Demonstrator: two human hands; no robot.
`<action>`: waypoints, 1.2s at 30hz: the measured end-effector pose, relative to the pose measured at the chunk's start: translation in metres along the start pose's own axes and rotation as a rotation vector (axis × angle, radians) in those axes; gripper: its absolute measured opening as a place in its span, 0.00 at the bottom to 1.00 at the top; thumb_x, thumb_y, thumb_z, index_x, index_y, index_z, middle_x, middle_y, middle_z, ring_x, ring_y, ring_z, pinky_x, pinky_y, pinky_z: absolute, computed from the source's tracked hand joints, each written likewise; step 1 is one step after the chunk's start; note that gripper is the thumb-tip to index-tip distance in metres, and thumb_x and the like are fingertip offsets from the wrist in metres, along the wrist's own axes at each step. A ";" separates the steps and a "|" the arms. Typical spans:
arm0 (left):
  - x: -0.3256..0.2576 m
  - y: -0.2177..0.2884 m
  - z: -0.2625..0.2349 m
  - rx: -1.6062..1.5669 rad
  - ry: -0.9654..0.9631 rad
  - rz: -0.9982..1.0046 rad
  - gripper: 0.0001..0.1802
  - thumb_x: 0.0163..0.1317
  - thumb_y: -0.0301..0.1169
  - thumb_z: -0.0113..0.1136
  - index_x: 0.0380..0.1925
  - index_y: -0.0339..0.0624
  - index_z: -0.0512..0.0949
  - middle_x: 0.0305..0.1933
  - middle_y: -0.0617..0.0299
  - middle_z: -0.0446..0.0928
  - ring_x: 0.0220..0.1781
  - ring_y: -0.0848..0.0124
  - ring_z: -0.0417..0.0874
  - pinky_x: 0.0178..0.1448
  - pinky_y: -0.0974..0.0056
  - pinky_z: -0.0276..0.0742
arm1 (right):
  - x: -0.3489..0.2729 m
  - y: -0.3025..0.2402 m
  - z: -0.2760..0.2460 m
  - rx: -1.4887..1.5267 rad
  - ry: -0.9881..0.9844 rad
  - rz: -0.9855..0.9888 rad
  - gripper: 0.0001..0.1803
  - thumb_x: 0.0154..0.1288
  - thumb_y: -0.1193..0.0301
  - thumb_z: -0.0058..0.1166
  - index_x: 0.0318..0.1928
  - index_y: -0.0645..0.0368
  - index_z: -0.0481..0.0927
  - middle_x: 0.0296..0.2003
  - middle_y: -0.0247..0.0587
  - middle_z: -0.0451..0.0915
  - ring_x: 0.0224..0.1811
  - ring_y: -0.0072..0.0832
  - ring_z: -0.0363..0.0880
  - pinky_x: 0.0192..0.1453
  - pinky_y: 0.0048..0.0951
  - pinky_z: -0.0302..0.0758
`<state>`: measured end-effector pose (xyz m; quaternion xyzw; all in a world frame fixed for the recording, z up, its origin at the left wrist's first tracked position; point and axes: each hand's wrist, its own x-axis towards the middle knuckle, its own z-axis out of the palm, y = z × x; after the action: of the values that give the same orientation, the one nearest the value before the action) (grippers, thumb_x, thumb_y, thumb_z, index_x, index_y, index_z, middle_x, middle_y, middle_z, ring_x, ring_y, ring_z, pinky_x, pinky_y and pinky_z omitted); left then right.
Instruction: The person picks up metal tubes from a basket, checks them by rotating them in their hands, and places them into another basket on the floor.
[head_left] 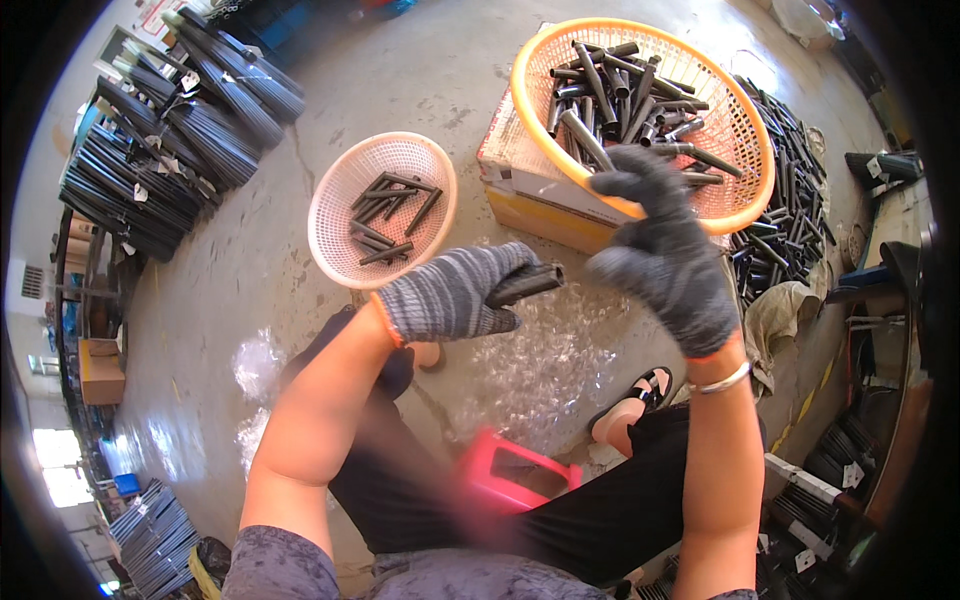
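My left hand (455,292), in a striped grey knit glove, is closed around a short black tube (527,285) whose end sticks out toward the right. My right hand (660,255), gloved in dark grey, is raised at the near rim of the orange basket (757,150), fingers spread and slightly blurred. Nothing shows between its fingers. Many black tubes (625,95) lie jumbled in that basket. To the left, a pale pink basket (330,235) on the floor holds several black tubes (395,205).
A cardboard box (540,205) supports the orange basket. Right of it spreads a heap of black tubes (785,190). Clear plastic scraps (545,360) litter the floor before me, near a pink stool (515,470). Bundles of long dark tubes (150,170) stand at far left.
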<state>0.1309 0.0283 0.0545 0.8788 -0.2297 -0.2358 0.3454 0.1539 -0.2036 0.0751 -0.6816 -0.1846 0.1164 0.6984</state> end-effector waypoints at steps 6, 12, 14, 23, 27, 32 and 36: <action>0.014 0.005 0.009 0.077 0.178 0.066 0.26 0.47 0.27 0.66 0.48 0.38 0.70 0.34 0.54 0.77 0.35 0.62 0.79 0.43 0.64 0.75 | -0.008 0.052 0.037 -0.037 -0.073 0.030 0.38 0.50 0.76 0.66 0.61 0.56 0.62 0.41 0.38 0.75 0.24 0.14 0.70 0.27 0.18 0.71; 0.010 -0.004 0.009 -0.039 0.273 0.026 0.25 0.47 0.27 0.66 0.47 0.38 0.71 0.40 0.52 0.73 0.43 0.60 0.75 0.50 0.62 0.70 | -0.002 0.035 0.029 0.125 -0.094 0.430 0.08 0.65 0.68 0.51 0.36 0.60 0.76 0.18 0.29 0.71 0.17 0.16 0.66 0.19 0.19 0.64; 0.014 -0.009 0.008 -0.014 0.251 0.055 0.25 0.48 0.26 0.65 0.48 0.38 0.71 0.39 0.55 0.72 0.42 0.64 0.74 0.50 0.63 0.70 | -0.004 0.029 0.015 0.336 -0.106 0.473 0.09 0.67 0.66 0.48 0.34 0.58 0.76 0.17 0.26 0.68 0.14 0.13 0.62 0.16 0.15 0.57; 0.009 -0.007 0.003 -0.507 0.029 -0.036 0.23 0.53 0.26 0.63 0.50 0.41 0.70 0.34 0.67 0.72 0.36 0.80 0.72 0.42 0.71 0.71 | 0.011 0.024 -0.037 1.109 0.078 -0.072 0.09 0.70 0.66 0.44 0.40 0.57 0.74 0.24 0.24 0.64 0.25 0.14 0.63 0.26 0.14 0.63; 0.009 -0.007 0.004 -0.662 0.029 -0.043 0.24 0.53 0.26 0.63 0.51 0.41 0.69 0.32 0.68 0.72 0.33 0.80 0.72 0.39 0.73 0.71 | 0.002 0.005 -0.040 0.989 0.404 -0.084 0.13 0.71 0.67 0.39 0.48 0.61 0.72 0.50 0.45 0.72 0.44 0.31 0.71 0.48 0.31 0.75; 0.012 0.000 0.004 -0.886 0.030 -0.140 0.29 0.53 0.26 0.63 0.56 0.41 0.67 0.33 0.66 0.74 0.34 0.77 0.76 0.40 0.71 0.74 | 0.001 0.032 -0.056 1.011 0.155 -0.354 0.19 0.72 0.67 0.32 0.52 0.63 0.72 0.62 0.56 0.63 0.65 0.46 0.62 0.69 0.50 0.58; 0.010 0.000 0.006 -1.080 0.053 -0.186 0.32 0.53 0.25 0.63 0.59 0.40 0.65 0.34 0.62 0.75 0.35 0.71 0.80 0.41 0.67 0.78 | -0.001 0.022 -0.060 1.002 0.378 -0.325 0.16 0.72 0.64 0.37 0.45 0.64 0.74 0.53 0.51 0.71 0.57 0.41 0.70 0.63 0.45 0.67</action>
<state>0.1354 0.0192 0.0481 0.5986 0.0113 -0.3277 0.7308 0.1799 -0.2576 0.0527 -0.2381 -0.0812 -0.0435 0.9669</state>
